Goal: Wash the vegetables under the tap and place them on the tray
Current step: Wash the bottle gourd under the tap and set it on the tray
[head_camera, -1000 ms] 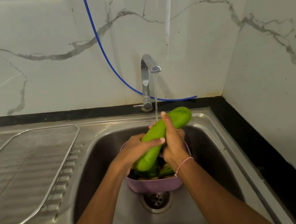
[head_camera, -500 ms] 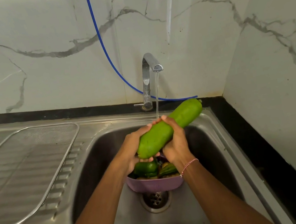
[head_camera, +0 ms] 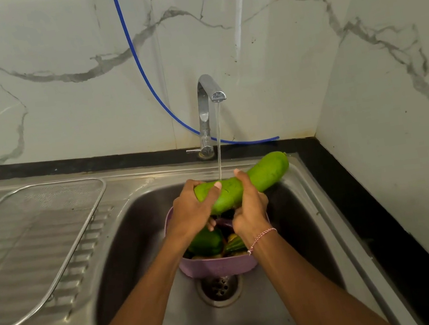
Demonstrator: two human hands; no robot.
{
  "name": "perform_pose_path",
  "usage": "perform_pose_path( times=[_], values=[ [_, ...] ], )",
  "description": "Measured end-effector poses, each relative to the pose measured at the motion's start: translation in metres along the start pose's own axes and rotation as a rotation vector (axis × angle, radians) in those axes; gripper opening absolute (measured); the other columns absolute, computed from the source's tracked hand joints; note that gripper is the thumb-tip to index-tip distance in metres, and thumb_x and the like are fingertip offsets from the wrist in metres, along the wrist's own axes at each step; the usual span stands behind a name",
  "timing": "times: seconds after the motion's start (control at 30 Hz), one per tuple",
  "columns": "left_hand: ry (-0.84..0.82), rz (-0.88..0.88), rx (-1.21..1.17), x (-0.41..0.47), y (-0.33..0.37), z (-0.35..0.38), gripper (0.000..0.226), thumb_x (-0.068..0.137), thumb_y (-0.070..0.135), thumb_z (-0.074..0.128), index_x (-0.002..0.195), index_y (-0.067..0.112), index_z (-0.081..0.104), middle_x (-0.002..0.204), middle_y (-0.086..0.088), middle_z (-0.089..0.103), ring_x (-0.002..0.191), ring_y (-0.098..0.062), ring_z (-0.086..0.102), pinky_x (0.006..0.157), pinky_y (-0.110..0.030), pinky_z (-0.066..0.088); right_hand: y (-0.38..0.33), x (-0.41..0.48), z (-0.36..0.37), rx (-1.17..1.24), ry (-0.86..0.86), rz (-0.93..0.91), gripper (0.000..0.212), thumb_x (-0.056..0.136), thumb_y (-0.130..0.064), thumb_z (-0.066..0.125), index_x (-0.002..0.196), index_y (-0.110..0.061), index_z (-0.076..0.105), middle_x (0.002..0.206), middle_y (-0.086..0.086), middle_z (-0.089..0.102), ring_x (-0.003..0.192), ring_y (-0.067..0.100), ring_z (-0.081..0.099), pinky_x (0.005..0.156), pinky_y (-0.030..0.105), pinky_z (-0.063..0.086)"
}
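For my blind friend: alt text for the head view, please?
Left hand and right hand grip a long green gourd under the running tap, above a purple bowl of vegetables in a steel sink. A mesh tray lies to its left.

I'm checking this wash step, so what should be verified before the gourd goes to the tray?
1. Firm grip: left hand and right hand both wrap round the gourd: ok.
2. Water reaching it: the stream from the tap lands on the gourd between the hands: ok.
3. Whole gourd rinsed: its far end lies to the right of the stream: cannot tell.
4. Room on tray: bare mesh shows: ok.
5. Other vegetables washed: they lie in the purple bowl: not ok.
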State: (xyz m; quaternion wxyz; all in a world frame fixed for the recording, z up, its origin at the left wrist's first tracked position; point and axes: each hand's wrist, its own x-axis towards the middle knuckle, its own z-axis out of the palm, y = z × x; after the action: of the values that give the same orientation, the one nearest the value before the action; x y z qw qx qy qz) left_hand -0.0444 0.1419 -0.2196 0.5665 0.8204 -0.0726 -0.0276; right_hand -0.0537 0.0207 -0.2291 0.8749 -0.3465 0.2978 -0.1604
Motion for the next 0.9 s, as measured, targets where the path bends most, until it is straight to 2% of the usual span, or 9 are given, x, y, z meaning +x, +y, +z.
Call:
perform_pose_path(
  times=[0.1,0.17,0.23,0.3,0.43,0.57,0.7,0.83,0.9],
  values=[
    [0.003,-0.159,-0.048,0.010,-0.009,-0.006,0.059,0.087,0.075,0.051,0.105,0.021,0.068,0.078,-0.012,0.077,0.051,-0.027,0.065,0.058,-0.039,0.061,0.003,-0.003,0.005,-0.019,-0.136,-0.007,0.016,0.079,-0.016,0.087,0.089,-0.008,0.077,0.090,0.015,0.078,0.085,0.030,0.075,0.090,0.056,0.063],
    [-0.109,-0.357,-0.230,0.012,-0.011,-0.009,0.067,0.092,0.069,0.043,0.106,0.009,0.070,0.078,-0.024,0.074,0.039,-0.020,0.050,0.039,-0.023,0.043,0.005,-0.004,0.006,-0.038,-0.251,0.002,0.010,0.083,-0.016,0.082,0.087,-0.007,0.079,0.095,0.017,0.076,0.087,0.029,0.074,0.095,0.052,0.061],
    [-0.268,-0.553,-0.429,0.008,-0.010,-0.011,0.064,0.099,0.059,0.038,0.105,0.001,0.066,0.075,-0.028,0.070,0.031,-0.014,0.042,0.029,-0.014,0.028,0.007,-0.003,0.005,-0.054,-0.328,0.017,0.011,0.085,-0.015,0.080,0.090,-0.006,0.076,0.096,0.018,0.075,0.086,0.026,0.073,0.093,0.049,0.060],
    [-0.300,-0.614,-0.505,0.008,-0.012,-0.008,0.066,0.101,0.058,0.038,0.104,-0.002,0.066,0.072,-0.027,0.068,0.032,-0.016,0.049,0.028,-0.015,0.033,0.006,-0.003,0.005,-0.060,-0.286,0.020,0.018,0.084,-0.013,0.082,0.097,-0.004,0.074,0.092,0.018,0.075,0.080,0.025,0.075,0.086,0.047,0.063],
    [-0.080,-0.212,-0.266,0.007,-0.009,0.002,0.047,0.102,0.055,0.050,0.121,0.013,0.059,0.084,-0.018,0.073,0.049,-0.028,0.068,0.048,-0.038,0.061,0.005,-0.004,0.008,-0.047,-0.089,0.031,0.028,0.079,-0.025,0.088,0.096,-0.007,0.075,0.090,0.016,0.078,0.079,0.030,0.076,0.079,0.055,0.065],
    [-0.016,0.176,0.221,-0.002,-0.011,0.000,0.046,0.097,0.065,0.050,0.123,0.028,0.053,0.092,-0.004,0.070,0.056,-0.016,0.070,0.048,-0.029,0.058,0.003,-0.007,0.005,0.012,-0.073,0.103,0.031,0.081,-0.030,0.088,0.099,-0.010,0.072,0.095,0.014,0.078,0.083,0.030,0.075,0.065,0.044,0.063],
    [0.069,-0.004,0.121,0.008,-0.007,-0.007,0.072,0.085,0.086,0.036,0.111,0.027,0.069,0.088,-0.007,0.073,0.060,-0.022,0.071,0.051,-0.035,0.059,0.014,-0.013,0.010,-0.002,-0.210,0.128,0.042,0.078,-0.031,0.088,0.108,-0.007,0.074,0.113,0.022,0.077,0.092,0.036,0.077,0.072,0.049,0.064],
    [-0.184,-0.294,-0.325,0.001,-0.001,-0.013,0.054,0.096,0.075,0.037,0.109,0.037,0.073,0.064,-0.015,0.064,0.039,-0.016,0.043,0.037,-0.018,0.031,0.020,-0.013,0.010,-0.075,-0.264,0.115,0.057,0.071,-0.041,0.091,0.113,-0.005,0.077,0.119,0.023,0.076,0.110,0.043,0.073,0.078,0.047,0.056],
    [-0.263,-0.321,-0.395,0.000,-0.005,-0.011,0.057,0.096,0.075,0.037,0.114,0.033,0.072,0.066,-0.016,0.064,0.040,-0.017,0.045,0.035,-0.019,0.034,0.020,-0.010,0.008,-0.093,-0.243,0.077,0.044,0.073,-0.039,0.091,0.102,-0.008,0.078,0.111,0.021,0.078,0.104,0.043,0.075,0.075,0.047,0.054]
  ],
)
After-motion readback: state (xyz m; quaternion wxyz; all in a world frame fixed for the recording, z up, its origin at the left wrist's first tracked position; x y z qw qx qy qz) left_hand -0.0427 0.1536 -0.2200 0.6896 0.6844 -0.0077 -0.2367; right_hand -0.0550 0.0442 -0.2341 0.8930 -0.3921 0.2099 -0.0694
